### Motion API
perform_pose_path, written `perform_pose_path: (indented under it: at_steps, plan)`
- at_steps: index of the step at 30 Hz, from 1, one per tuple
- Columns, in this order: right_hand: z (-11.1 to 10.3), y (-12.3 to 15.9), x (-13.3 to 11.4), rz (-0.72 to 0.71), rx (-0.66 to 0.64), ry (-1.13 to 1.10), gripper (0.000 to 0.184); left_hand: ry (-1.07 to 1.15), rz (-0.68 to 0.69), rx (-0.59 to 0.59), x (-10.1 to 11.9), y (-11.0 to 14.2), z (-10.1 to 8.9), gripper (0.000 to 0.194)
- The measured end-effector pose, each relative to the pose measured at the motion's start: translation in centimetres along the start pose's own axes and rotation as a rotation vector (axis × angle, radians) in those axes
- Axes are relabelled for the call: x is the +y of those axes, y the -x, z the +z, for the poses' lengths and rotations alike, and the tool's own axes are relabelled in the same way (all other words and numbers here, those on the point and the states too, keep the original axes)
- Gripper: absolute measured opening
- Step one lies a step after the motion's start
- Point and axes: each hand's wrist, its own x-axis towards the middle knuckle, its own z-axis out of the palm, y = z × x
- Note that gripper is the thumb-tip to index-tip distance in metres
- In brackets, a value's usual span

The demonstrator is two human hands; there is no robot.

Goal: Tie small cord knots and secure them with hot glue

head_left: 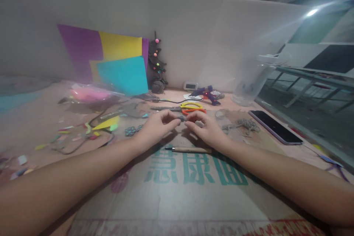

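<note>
My left hand (156, 125) and my right hand (206, 127) meet over the cardboard sheet (177, 202), thumbs and forefingers pinched toward each other. Between their fingertips is a small dark grey-green piece (181, 118), too small to make out its kind. Just below the hands lies a craft knife (189, 150) with a wooden handle and dark tip. Beyond the fingers rest scissors (190, 108) with one yellow and one orange handle loop. Small grey-blue coiled pieces (132, 130) sit beside my left wrist. A tangle of grey cord (247, 125) lies right of my right hand.
Coloured sheets (124, 73) lean on the wall beside a dark decoration with small balls (157, 62). Further back are a dark blue glue gun (208, 94) and a translucent bucket (247, 84). A phone (273, 127) lies near the right edge. Scraps (105, 125) litter the left.
</note>
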Motion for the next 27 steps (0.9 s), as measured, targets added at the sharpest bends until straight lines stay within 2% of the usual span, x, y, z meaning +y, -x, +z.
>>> perform_pose_path:
  at_steps: [4, 8, 10, 13, 15, 17, 19, 21, 23, 27]
  plan:
    - [0.1, 0.2, -0.2, -0.068, 0.004, 0.089, 0.013, -0.024, 0.025, 0.026, 0.1, 0.1, -0.1, 0.023]
    - [0.2, 0.4, -0.5, -0.223, -0.083, 0.175, 0.018, -0.042, 0.044, 0.034, 0.4, 0.1, 0.0, 0.021]
    - [0.2, 0.4, -0.5, -0.247, -0.123, 0.22, 0.022, -0.034, 0.037, 0.032, 0.5, 0.1, 0.0, 0.021]
    - [0.1, 0.2, -0.3, -0.178, -0.115, 0.192, 0.022, -0.015, 0.027, 0.032, 0.4, 0.1, 0.0, 0.021]
    - [0.1, 0.0, 0.0, -0.067, -0.082, 0.058, 0.021, 0.008, 0.022, 0.036, 0.3, 0.1, 0.0, 0.022]
    - [0.1, -0.2, 0.3, 0.038, -0.019, -0.108, 0.022, 0.02, 0.03, 0.041, 0.2, 0.1, 0.0, 0.022]
    - [0.0, -0.3, 0.3, 0.076, 0.078, -0.157, 0.02, 0.012, 0.036, 0.05, 0.1, 0.0, 0.0, 0.022]
    - [-0.4, -0.3, -0.1, 0.056, 0.183, -0.091, 0.019, -0.004, 0.034, 0.05, 0.1, 0.0, 0.0, 0.022]
    - [-1.1, -0.4, -0.6, 0.022, 0.231, -0.009, 0.024, -0.021, 0.029, 0.047, 0.1, 0.0, 0.0, 0.023]
    - [-3.5, -1.4, -1.1, -0.018, 0.166, 0.119, 0.042, -0.043, 0.019, 0.035, 0.2, 0.0, 0.0, 0.023]
